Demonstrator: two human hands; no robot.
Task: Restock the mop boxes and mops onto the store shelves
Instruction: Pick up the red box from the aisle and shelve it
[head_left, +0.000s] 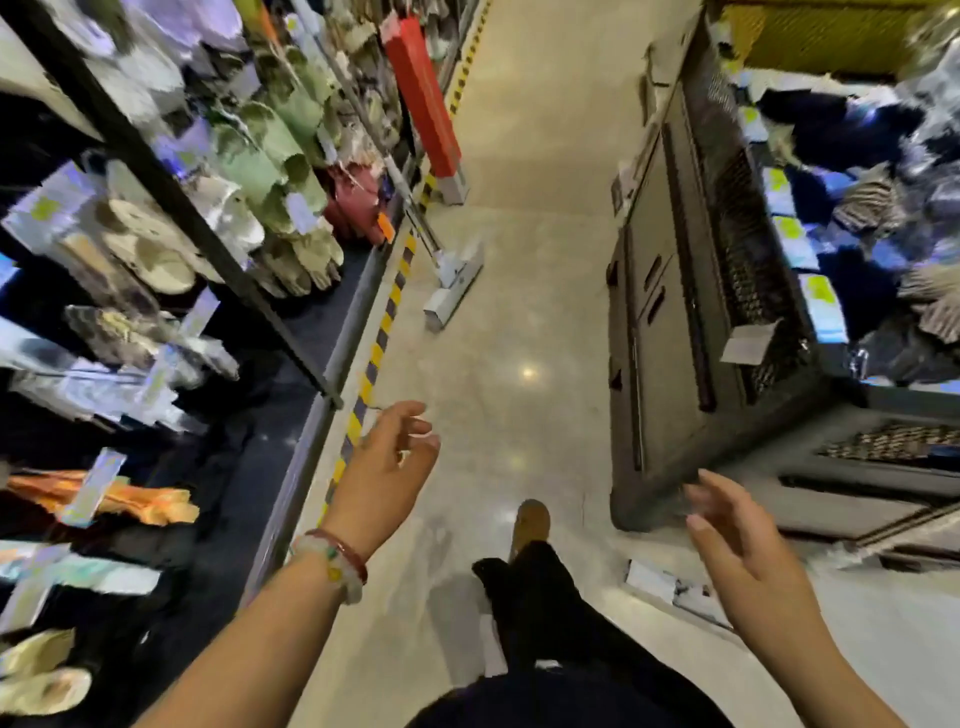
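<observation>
A flat white mop (453, 283) stands on the aisle floor ahead, its long handle leaning up against the left shelving. Farther along, a tall red mop box (423, 98) with a white base leans upright at the same shelf edge. My left hand (387, 467) hangs in the air over the striped floor line, fingers loosely spread, holding nothing. My right hand (737, 540) is raised at the lower right, fingers relaxed and empty. Both hands are well short of the mop and the box.
Dark metal shelving (218, 249) with slippers and packaged goods runs along the left. A dark grey display unit (670, 332) with wire baskets stands on the right. A yellow-black striped line (384, 322) marks the floor. My leg and brown shoe (530, 525) step forward.
</observation>
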